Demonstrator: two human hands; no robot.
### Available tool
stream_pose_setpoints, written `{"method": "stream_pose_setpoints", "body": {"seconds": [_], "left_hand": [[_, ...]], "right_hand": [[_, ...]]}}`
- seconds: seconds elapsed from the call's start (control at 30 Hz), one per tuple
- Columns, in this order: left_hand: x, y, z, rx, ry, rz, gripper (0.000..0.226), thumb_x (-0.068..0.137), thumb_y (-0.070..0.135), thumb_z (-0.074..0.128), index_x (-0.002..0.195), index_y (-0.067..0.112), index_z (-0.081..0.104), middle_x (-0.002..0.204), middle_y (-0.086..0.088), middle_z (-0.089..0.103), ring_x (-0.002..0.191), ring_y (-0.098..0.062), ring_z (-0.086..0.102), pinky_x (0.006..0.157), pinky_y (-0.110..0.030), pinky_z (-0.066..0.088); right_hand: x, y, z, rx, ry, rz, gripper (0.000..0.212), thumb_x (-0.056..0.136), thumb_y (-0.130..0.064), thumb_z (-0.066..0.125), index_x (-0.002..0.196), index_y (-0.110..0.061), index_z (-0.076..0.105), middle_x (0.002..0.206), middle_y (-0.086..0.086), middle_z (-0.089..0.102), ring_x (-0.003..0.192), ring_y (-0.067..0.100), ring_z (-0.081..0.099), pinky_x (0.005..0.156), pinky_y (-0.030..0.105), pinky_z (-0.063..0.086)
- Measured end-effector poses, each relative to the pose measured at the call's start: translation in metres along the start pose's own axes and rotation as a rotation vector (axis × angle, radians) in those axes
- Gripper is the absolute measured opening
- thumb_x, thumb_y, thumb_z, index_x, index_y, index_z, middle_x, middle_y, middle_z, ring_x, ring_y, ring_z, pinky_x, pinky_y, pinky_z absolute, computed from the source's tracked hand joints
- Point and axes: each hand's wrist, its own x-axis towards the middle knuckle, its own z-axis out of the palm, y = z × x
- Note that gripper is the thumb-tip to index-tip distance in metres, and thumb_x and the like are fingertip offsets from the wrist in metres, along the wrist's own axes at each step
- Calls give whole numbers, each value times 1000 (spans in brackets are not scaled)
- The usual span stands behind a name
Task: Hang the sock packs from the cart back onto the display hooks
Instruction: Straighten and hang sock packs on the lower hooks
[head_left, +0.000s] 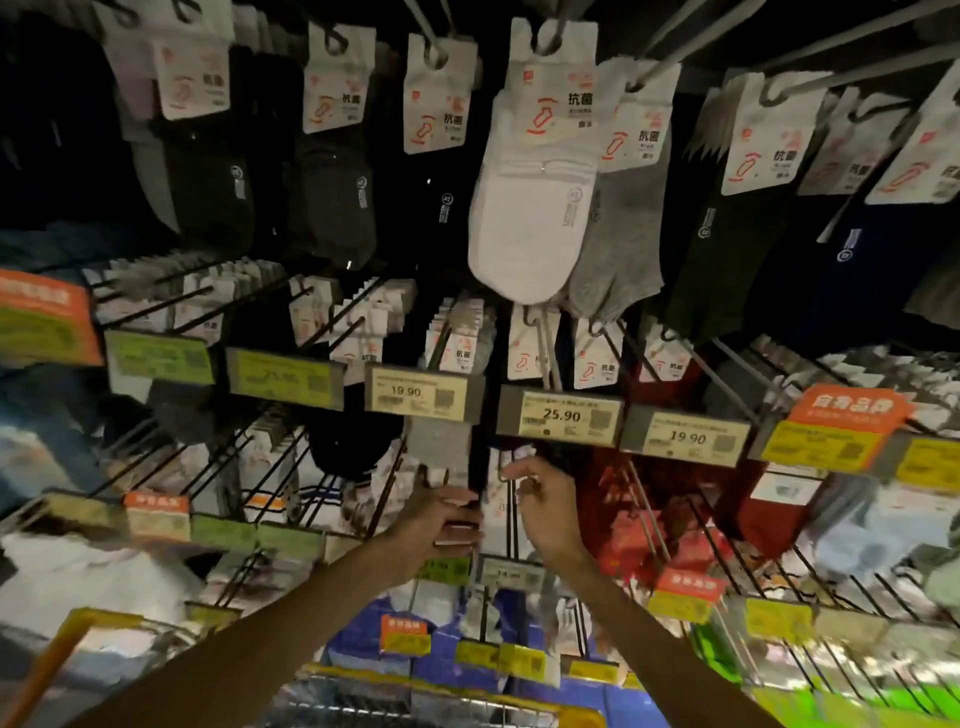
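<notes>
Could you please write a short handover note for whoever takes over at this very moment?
Left hand: reaches to a white sock pack at the third-row display hook; grip too blurred to tell.
Right hand: pinches that hook's tip.
Done: pack is at the hook, not visibly threaded.
To do: thread it on, release, then check the cart; its contents are blurred.

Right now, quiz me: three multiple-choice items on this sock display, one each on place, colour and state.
1. The 25.90 price tag sits: A above the white sock pack; B below it; C in the cart.
2. The neighbouring sock pack on its right is: A red; B yellow; C grey.
3. The white sock pack: A hangs from a hook; B lies on the floor; C is held in a hand.

B: the tag is one row lower.
C: grey fabric shows.
A: its card rides the hook.
</notes>
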Motion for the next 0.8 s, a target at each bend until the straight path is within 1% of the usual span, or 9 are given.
{"method": "stream_pose_setpoints", "body": {"seconds": [0.07, 0.13, 0.2, 0.33, 0.47, 0.53, 0.63, 0.73, 0.8], "left_hand": [[-7, -26, -20, 40, 35, -1, 23, 100, 4, 50, 112, 11, 68, 105, -15, 75, 91, -30, 74, 73, -37, 60], [-17, -46, -37, 55, 30, 19, 22, 101, 6, 51, 108, 13, 70, 98, -12, 75, 81, -25, 73, 67, -30, 54], [-32, -67, -59, 58, 19, 14, 24, 103, 7, 47, 105, 15, 70, 92, -9, 74, 76, -24, 71, 64, -28, 52], [-57, -120, -98, 90, -13, -25, 30, 102, 2, 44, 93, 16, 69, 67, -1, 74, 53, -15, 70, 44, -21, 51], [-78, -182, -148, 81, 32, -83, 17, 101, 10, 53, 94, 13, 68, 68, -2, 73, 48, -11, 68, 45, -21, 49], [-84, -219, -166, 101, 50, -127, 20, 101, 3, 49, 92, 9, 65, 66, -7, 68, 41, -11, 62, 42, -18, 48], [-86, -268, -180, 70, 31, -226, 32, 104, 3, 45, 75, 10, 55, 50, -1, 54, 40, -13, 53, 48, -21, 43], [-74, -330, -191, 62, 46, -312, 38, 103, -1, 36, 69, 13, 41, 53, -5, 45, 30, -6, 43, 36, -15, 33], [-67, -378, -191, 128, 40, -370, 37, 103, 1, 36, 69, 15, 41, 49, -3, 47, 27, -4, 41, 32, -13, 30]], "right_hand": [[-40, -6, 15, -18, 26, -83, 33, 80, 20, 41, 88, 5, 70, 95, 15, 67, 84, 27, 63, 76, 30, 47], [-72, -7, 30, -38, 29, -130, 32, 79, 23, 42, 85, 6, 69, 100, 18, 64, 91, 33, 62, 85, 35, 48], [-100, -13, 43, -78, 3, -125, 32, 78, 24, 43, 84, 6, 69, 103, 19, 63, 100, 32, 60, 90, 36, 46], [-163, -5, 80, -187, -135, -32, 30, 81, 14, 43, 90, 6, 70, 106, 22, 64, 105, 34, 58, 89, 34, 42], [-222, 19, 120, -242, -307, 154, 24, 86, 12, 53, 99, 5, 72, 111, 22, 65, 111, 33, 59, 90, 28, 39], [-256, 43, 141, -295, -399, 244, 24, 87, 11, 54, 104, 7, 71, 115, 24, 66, 113, 32, 59, 92, 27, 38], [-289, 76, 177, -286, -495, 355, 25, 90, 8, 55, 112, 8, 68, 117, 28, 65, 111, 38, 61, 88, 30, 40], [-316, 122, 220, -320, -637, 424, 30, 96, 4, 49, 123, 8, 60, 131, 25, 58, 121, 33, 55, 91, 27, 38], [-336, 155, 243, -347, -643, 498, 31, 94, 9, 48, 123, 12, 56, 131, 28, 55, 116, 28, 55, 84, 25, 36]]}}
